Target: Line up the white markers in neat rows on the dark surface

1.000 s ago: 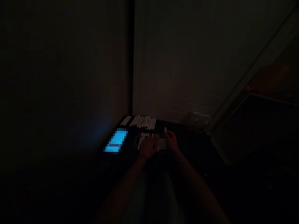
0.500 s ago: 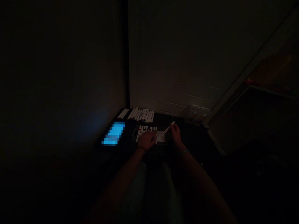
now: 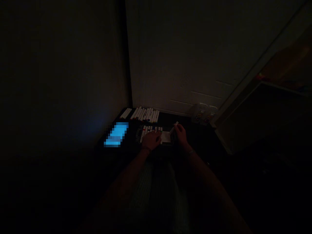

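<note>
The room is very dark. My right hand point(image 3: 180, 134) grips a white marker point(image 3: 173, 127), its lower tip over a small white sheet point(image 3: 166, 136) on the dark surface. Left of that sheet rests my left hand point(image 3: 151, 140), fingers flat on a row of white markers point(image 3: 151, 130) and the sheet's left edge. Whether the left hand grips anything is too dim to tell.
A second row of white markers point(image 3: 142, 113) lies farther back by the wall. A glowing blue screen point(image 3: 116, 134) lies to the left. A clear container point(image 3: 204, 114) stands at the back right, beside a pale ledge point(image 3: 220, 138). My legs fill the foreground.
The view has drifted, so everything sits higher and further left. The marker in my right hand went from upright to slanted, its lower tip now on the white sheet. My left hand stays put.
</note>
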`<state>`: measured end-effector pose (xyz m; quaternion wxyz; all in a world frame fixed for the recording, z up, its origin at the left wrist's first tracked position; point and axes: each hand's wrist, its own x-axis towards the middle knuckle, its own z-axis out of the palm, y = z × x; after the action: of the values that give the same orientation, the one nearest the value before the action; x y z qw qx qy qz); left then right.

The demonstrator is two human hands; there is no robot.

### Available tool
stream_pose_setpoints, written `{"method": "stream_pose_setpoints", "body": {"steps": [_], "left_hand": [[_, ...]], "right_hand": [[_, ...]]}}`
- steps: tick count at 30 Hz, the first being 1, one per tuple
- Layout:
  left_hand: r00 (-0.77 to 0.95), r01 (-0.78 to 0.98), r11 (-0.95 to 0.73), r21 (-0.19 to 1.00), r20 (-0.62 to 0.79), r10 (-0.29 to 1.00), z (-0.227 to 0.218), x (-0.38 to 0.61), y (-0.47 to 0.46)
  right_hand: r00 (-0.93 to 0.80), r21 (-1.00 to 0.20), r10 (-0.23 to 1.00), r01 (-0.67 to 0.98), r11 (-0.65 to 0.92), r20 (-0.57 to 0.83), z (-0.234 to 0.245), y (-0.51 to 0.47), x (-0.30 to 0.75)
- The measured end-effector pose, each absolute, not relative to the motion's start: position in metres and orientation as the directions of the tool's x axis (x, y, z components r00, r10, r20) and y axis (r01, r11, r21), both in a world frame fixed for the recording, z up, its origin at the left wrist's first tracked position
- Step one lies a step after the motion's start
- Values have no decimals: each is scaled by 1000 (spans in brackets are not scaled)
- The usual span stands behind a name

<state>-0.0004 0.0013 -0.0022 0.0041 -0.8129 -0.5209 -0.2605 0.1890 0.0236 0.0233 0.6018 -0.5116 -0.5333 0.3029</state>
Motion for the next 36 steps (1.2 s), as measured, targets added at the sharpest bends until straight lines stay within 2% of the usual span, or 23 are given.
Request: {"method": "stream_pose_setpoints", "body": {"steps": [3, 18, 27, 36], "left_hand": [[326, 850, -455, 265, 415, 850, -1, 0, 2], [322, 834, -460, 305, 407, 855, 3, 2, 0], [317, 840, -446, 310, 388, 865, 3, 2, 0], [314, 834, -456, 311, 412, 855, 0, 2, 1]], "right_hand": [[196, -939, 926, 193, 285, 322, 20, 25, 185], [172, -943, 939, 206, 263, 299, 23, 27, 177], [171, -928, 920, 191, 321, 353, 31, 27, 184], [66, -925, 946, 241, 293, 317, 27, 31, 187]]}}
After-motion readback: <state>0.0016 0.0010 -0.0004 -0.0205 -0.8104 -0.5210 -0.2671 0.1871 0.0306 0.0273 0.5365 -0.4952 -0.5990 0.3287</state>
